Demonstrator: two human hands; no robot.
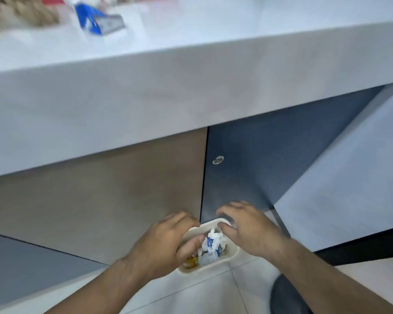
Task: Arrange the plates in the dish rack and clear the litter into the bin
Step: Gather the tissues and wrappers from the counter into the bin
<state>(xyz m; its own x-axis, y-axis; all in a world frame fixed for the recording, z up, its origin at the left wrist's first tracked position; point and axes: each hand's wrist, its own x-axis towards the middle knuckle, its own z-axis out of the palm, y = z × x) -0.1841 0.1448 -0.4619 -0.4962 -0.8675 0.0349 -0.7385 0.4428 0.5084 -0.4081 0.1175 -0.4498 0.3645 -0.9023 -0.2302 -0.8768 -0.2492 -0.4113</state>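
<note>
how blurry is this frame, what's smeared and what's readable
Head view: motion smear is worst along the top, streaking the blue and white packet and the brown heap; the left hand, right hand and litter in the bin are soft but readable; light is even, with no hard glare.
</note>
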